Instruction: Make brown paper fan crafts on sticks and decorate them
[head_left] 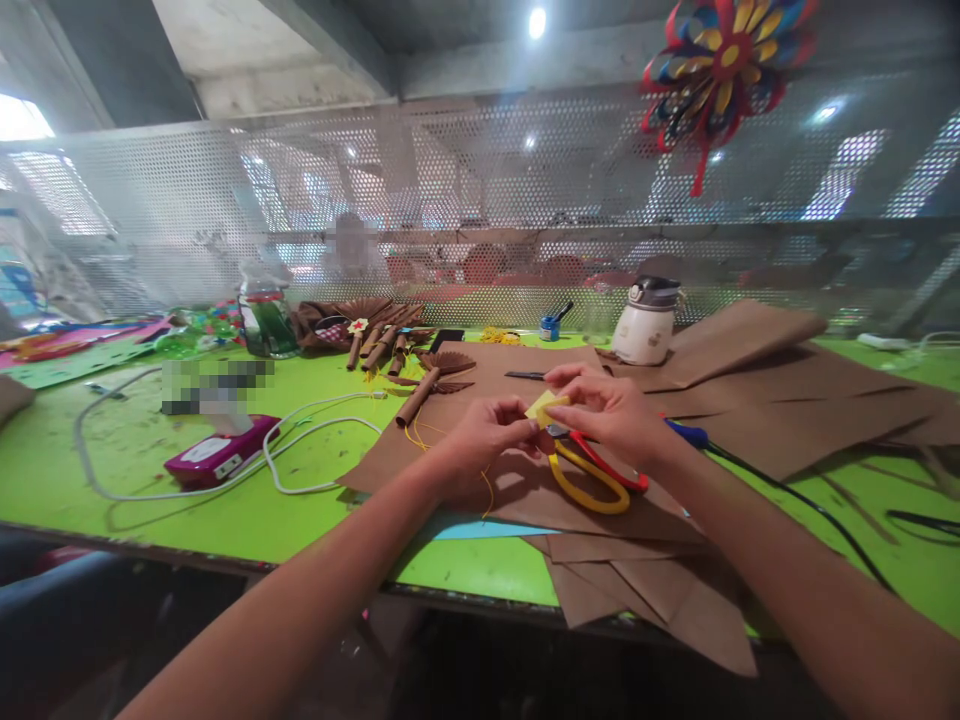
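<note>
A small piece of yellow paper (541,404) is pinched between my two hands above the brown paper. My left hand (496,435) grips its left side with thumb and fingers, while my right hand (607,408) holds the right side. Just below my hands lie scissors (596,490) with one yellow and one red handle; their blades are partly hidden. Thin yellow string (420,432) trails over the brown paper (495,375) by my left hand. To the left rests a rolled brown paper tube (418,398) with a pleated brown paper fan (450,365) beside it.
A purple power strip (221,452) with a white cable (285,490) lies left. Behind stand a green-filled bottle (268,318), a blue paint jar (550,327) and a cream flask (643,325). A blue-handled tool (686,433) trails a black cord (802,495) on the right. A perforated screen (465,190) rises behind.
</note>
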